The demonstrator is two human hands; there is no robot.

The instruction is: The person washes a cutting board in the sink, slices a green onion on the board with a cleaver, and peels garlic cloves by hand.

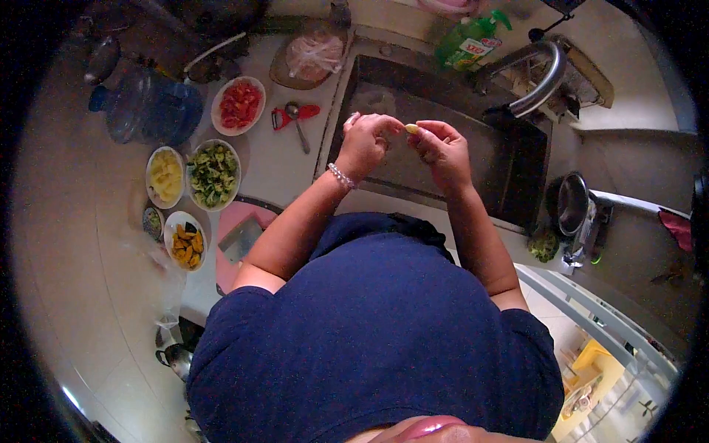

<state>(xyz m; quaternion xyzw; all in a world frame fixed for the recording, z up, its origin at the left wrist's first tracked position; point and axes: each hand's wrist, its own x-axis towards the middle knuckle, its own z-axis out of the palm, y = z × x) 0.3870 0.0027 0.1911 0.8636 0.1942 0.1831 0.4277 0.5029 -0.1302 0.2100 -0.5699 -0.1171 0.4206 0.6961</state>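
Observation:
Over the dark sink (487,199), both hands are close together near its left part. My right hand (441,151) pinches a small pale yellow piece (411,128) between thumb and fingertips. Just left of it is my left hand (367,144), its fingers bent and the index fingertip close to the piece. Whether those fingers hold anything is too small to tell. A beaded bracelet (342,176) circles the left wrist. To the left, on the counter, lie a spoon (299,127) and a red peeler (281,119).
Plates of red pieces (239,105), green pieces (213,175), yellow pieces (165,177) and orange pieces (187,246) stand at the left. Behind the sink are a green bottle (473,46) and a curved faucet (546,77). A metal bowl (573,204) sits at the right.

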